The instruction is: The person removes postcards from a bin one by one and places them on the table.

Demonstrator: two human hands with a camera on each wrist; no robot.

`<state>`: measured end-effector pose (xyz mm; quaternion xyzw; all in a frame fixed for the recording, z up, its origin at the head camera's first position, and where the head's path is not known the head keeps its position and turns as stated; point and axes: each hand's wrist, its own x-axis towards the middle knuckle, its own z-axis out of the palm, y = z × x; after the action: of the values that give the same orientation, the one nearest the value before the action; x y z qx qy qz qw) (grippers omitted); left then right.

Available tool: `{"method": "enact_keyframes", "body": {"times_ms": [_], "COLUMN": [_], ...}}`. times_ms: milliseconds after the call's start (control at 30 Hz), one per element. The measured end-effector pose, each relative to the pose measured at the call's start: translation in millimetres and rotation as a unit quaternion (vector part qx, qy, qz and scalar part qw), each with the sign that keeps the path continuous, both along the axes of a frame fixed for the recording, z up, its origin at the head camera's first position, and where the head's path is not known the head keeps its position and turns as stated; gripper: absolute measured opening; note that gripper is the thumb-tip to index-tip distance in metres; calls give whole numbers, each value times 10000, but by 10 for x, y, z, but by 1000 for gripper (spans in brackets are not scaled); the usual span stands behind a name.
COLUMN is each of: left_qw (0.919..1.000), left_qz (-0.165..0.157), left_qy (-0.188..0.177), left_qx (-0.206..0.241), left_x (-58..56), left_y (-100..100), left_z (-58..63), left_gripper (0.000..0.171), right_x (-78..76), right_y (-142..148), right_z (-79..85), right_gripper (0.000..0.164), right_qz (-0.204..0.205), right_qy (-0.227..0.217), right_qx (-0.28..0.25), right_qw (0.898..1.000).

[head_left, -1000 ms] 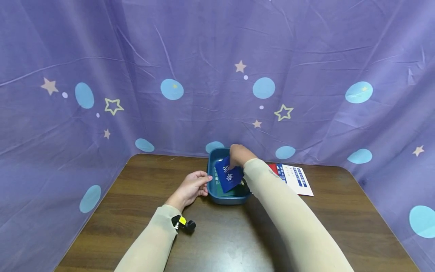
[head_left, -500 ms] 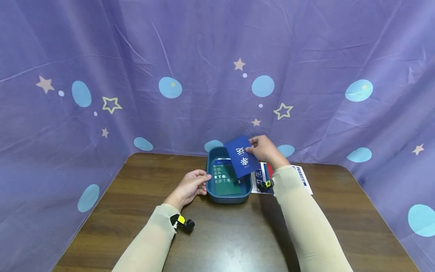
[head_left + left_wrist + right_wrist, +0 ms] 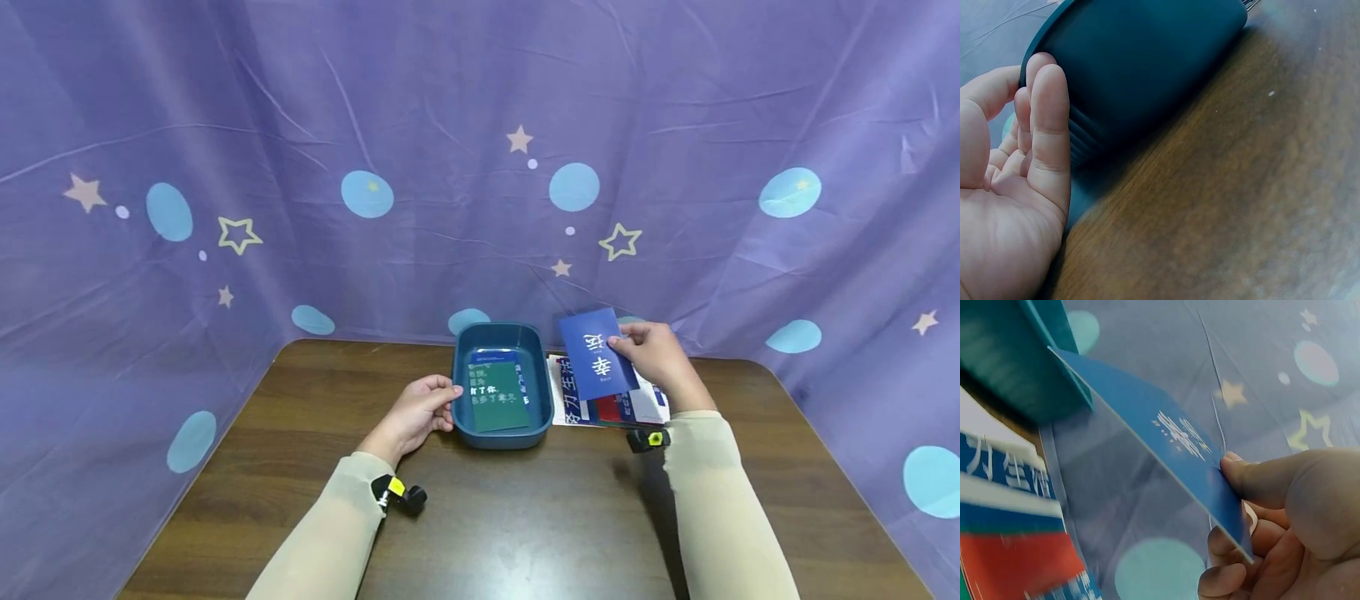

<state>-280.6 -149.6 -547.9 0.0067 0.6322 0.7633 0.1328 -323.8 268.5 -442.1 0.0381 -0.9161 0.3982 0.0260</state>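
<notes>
Between thumb and fingers, my right hand (image 3: 660, 358) pinches a blue card (image 3: 588, 367) with white characters, held tilted above a spread of cards to the right of the bin. The right wrist view shows the thumb on the printed face of this blue card (image 3: 1166, 425) and fingers behind it. My left hand (image 3: 416, 417) grips the left rim of a dark teal plastic bin (image 3: 500, 440). In the left wrist view, the thumb is at the rim and the fingers lie along the outer wall of the bin (image 3: 1147, 56). Inside the bin lies a green card (image 3: 501, 412) over a blue one.
Several overlapping cards, among them a white and blue card (image 3: 567, 408) and a red one (image 3: 609, 408), lie on the wooden table (image 3: 480, 517) close to the bin's right side. A purple curtain (image 3: 450, 125) with stars and dots hangs behind the table.
My right hand has lifted the blue card out of the bin and carried it right, over the cards on the table. The left hand stays at the bin's rim.
</notes>
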Motion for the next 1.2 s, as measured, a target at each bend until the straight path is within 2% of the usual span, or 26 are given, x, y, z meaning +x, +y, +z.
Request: {"method": "enact_keyframes", "body": {"times_ms": [267, 467, 600, 700, 767, 967, 1200], "left_qw": [10000, 10000, 10000, 10000, 10000, 9999, 9999], "left_qz": [-42, -45, -39, -43, -60, -120, -94], "left_qy": [-10, -5, -48, -45, -19, 29, 31], "left_qx": [-34, -68, -57, -23, -19, -18, -24], "left_x": [2, -7, -2, -6, -3, 0, -13], "left_y": [-2, -12, -5, -2, -6, -15, -16], "left_z": [18, 18, 11, 2, 2, -8, -15], "left_gripper": [11, 10, 10, 10, 11, 11, 11], "right_x": [20, 45, 59, 60, 47, -3, -18], "right_y": [433, 712, 886, 993, 1036, 1065, 1038], "right_z": [-55, -188, -289, -363, -415, -582, -682], "right_gripper": [49, 51, 50, 50, 50, 44, 35], "right_qz": [-441, -912, -1110, -1108, -1063, -997, -1089], "right_qy": [-61, -465, -598, -697, -839, -1138, -1108], "right_qx": [1, -332, 15, 370, 429, 661, 1235], "right_qw": [9990, 9942, 9920, 9907, 9899, 9863, 9801]}}
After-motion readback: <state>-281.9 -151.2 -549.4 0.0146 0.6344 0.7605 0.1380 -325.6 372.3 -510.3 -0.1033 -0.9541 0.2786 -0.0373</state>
